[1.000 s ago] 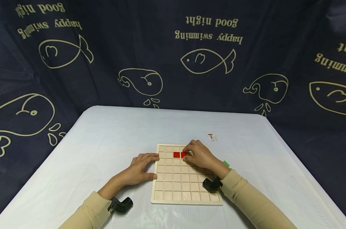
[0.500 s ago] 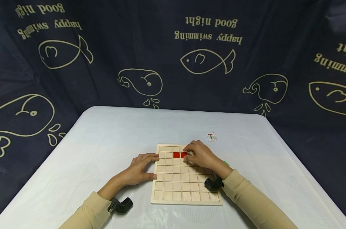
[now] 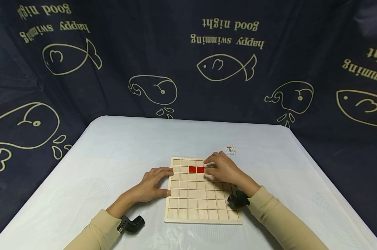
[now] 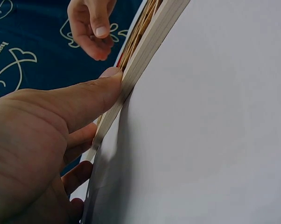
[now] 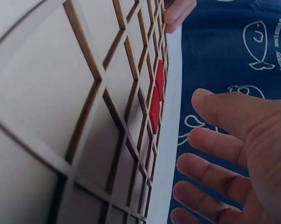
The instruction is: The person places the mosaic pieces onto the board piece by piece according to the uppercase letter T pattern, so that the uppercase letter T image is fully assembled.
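A wooden grid board (image 3: 193, 203) lies on the white table, with two red square tiles (image 3: 196, 169) side by side in neighbouring cells of its second row from the far edge. My left hand (image 3: 152, 185) rests at the board's left edge, thumb and fingertips touching the rim. In the left wrist view, the thumb (image 4: 91, 95) presses on the board's side. My right hand (image 3: 224, 169) is over the board's far right part, just right of the red tiles. The right wrist view shows its fingers (image 5: 210, 175) spread and loosely bent, with nothing between them.
A small card with a red and green T pattern on a grid (image 3: 230, 149) lies beyond the board's far right corner. A bit of dark green (image 3: 241, 195) shows beside the right wrist camera. A dark fish-print curtain (image 3: 176, 41) hangs behind the table.
My right hand has drawn back to the right from the red tiles, leaving both in full view. The green piece by the wrist is now mostly covered. My left hand stays put.
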`<action>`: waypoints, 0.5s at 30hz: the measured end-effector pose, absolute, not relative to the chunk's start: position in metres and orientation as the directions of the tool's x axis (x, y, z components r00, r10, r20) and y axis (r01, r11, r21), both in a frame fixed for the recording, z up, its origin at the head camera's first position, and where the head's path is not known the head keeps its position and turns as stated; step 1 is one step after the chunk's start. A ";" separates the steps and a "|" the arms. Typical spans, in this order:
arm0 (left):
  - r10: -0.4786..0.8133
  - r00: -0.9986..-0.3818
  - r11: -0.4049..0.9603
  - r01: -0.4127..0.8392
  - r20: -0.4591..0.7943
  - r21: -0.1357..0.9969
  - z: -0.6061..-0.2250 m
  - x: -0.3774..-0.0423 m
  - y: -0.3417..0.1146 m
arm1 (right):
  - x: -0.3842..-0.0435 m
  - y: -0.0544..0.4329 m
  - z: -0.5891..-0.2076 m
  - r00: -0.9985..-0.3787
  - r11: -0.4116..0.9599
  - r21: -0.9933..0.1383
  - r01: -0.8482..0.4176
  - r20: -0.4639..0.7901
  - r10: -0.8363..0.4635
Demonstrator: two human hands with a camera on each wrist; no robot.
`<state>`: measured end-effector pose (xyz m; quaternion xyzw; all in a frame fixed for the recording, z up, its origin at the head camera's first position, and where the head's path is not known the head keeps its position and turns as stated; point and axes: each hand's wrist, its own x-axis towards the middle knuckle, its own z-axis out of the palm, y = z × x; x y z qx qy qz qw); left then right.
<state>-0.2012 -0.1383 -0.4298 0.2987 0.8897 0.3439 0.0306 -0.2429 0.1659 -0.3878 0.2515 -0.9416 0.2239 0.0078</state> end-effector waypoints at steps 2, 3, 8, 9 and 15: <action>0.554 -0.818 0.582 0.512 0.153 0.632 -0.430 -0.201 -0.138 | -0.242 0.168 -0.387 -0.875 0.776 -0.414 -0.476 0.130 -0.467; 0.555 -0.817 0.581 0.514 0.154 0.631 -0.430 -0.201 -0.138 | -0.241 0.169 -0.387 -0.875 0.778 -0.410 -0.476 0.133 -0.465; 0.556 -0.816 0.576 0.515 0.158 0.634 -0.429 -0.200 -0.139 | -0.239 0.176 -0.384 -0.874 0.771 -0.420 -0.479 0.145 -0.464; 0.556 -0.816 0.578 0.517 0.159 0.631 -0.429 -0.200 -0.139 | -0.238 0.177 -0.384 -0.874 0.769 -0.423 -0.479 0.148 -0.462; 0.553 -0.821 0.578 0.504 0.146 0.642 -0.428 -0.200 -0.139 | -0.236 0.186 -0.383 -0.887 0.774 -0.440 -0.455 0.148 -0.438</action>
